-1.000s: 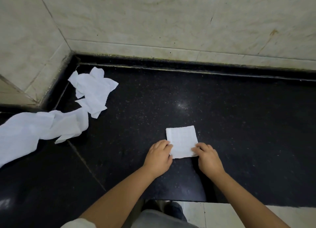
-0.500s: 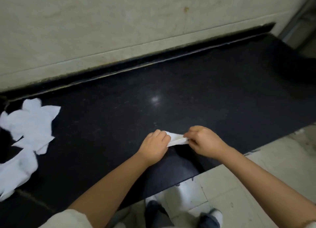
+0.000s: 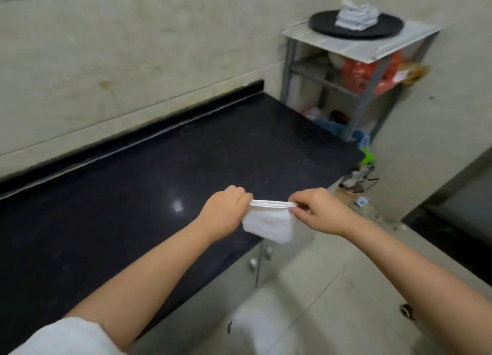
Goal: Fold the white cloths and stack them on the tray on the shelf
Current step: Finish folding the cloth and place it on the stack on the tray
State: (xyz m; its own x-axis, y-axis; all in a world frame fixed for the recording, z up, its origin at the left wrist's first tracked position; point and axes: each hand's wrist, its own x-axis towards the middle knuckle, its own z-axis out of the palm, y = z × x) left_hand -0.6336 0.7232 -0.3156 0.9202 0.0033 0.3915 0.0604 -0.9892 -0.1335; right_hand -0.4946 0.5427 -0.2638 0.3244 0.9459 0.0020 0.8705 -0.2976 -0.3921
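**A:** Just right of the frame's centre, off the front edge of the black tabletop (image 3: 149,184), the folded white cloth (image 3: 267,225) hangs in the air between two hands. Its top edge runs left to right, which is the long axis; the rest drops toward the lower part of the frame.

**B:** How is it held?

**A:** The left hand (image 3: 225,213) pinches the left end of that top edge, the right hand (image 3: 318,212) the right end. Both have their fingers curled closed on the cloth; neither has anything else.

**B:** What could spoil it from here?

**A:** I'd judge the fold itself is the weak point. Only the top edge is gripped, so the hanging layers are free and could fall open if either pinch slackens or the cloth swings on the way.

**B:** And the destination?

**A:** The dark round tray (image 3: 356,31) sits on the shelf (image 3: 314,39) in the upper right, well apart from the hands, with a stack of folded cloths (image 3: 356,15) on it. That stack looks uneven, though blur makes it hard to be sure; a careless drop could tip it.
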